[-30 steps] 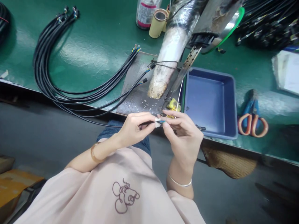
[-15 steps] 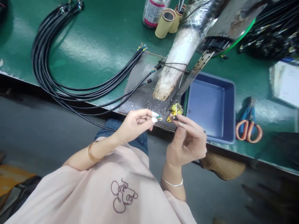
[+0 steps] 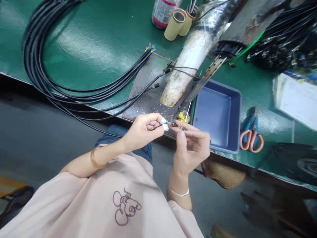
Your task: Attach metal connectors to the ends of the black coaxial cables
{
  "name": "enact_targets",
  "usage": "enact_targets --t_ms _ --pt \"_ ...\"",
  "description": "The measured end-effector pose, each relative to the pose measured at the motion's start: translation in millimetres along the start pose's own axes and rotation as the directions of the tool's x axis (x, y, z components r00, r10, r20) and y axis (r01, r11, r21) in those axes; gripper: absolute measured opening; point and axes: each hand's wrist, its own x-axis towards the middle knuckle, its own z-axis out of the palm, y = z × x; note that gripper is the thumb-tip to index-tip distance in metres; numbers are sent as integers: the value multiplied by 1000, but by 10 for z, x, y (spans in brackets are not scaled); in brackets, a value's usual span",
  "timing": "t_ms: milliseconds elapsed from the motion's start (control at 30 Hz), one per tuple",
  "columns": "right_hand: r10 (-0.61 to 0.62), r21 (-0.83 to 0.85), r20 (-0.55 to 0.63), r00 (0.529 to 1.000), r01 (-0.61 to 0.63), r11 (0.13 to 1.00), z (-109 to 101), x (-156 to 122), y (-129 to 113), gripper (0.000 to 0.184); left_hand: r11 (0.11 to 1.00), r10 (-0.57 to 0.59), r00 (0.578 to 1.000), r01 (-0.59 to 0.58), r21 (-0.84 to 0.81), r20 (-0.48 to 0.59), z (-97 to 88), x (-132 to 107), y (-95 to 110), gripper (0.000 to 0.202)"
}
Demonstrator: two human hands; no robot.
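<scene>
My left hand [image 3: 142, 132] is closed in a pinch, with white covers on thumb and fingertip. It grips the end of a black cable, whose thin coloured wires [image 3: 166, 123] stick out to the right. In the fingers of my right hand [image 3: 192, 143] is a small black connector [image 3: 174, 124], right against the wire ends; whether they touch I cannot tell. Just above the hands, a soldering iron [image 3: 195, 89] slants down with its tip near a yellow lump [image 3: 183, 116]. A thin pale strand [image 3: 188, 110] runs down to my right hand.
Several black cables [image 3: 74, 94] curve over the green bench at left, two ending in black connectors [image 3: 156, 85]. A film-wrapped pipe [image 3: 182, 66] overhangs the dark board [image 3: 146, 77]. To the right are a blue tray [image 3: 239, 122] and orange-handled pliers [image 3: 251, 135]; cardboard tubes [image 3: 173, 28] stand behind.
My right hand has moved left, bringing the black connector up to the wire ends in my left hand. The whole view has shifted slightly.
</scene>
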Motion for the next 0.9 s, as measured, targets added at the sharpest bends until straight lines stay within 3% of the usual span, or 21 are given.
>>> enact_targets --t_ms 100,300,500,900 --pt "24 -30 46 999 -23 999 -14 19 -10 8 999 16 1000 -17 44 11 -1 17 -16 14" --pt "-69 -109 38 997 72 991 1 57 -6 10 988 92 996 -94 126 20 4 45 -23 14" --pt "-77 -141 70 995 86 986 -17 106 -4 10 965 125 992 -127 231 21 8 55 -11 14" --pt "-75 -196 94 993 93 976 -18 214 -74 7 950 177 984 -172 259 4 19 53 66 16"
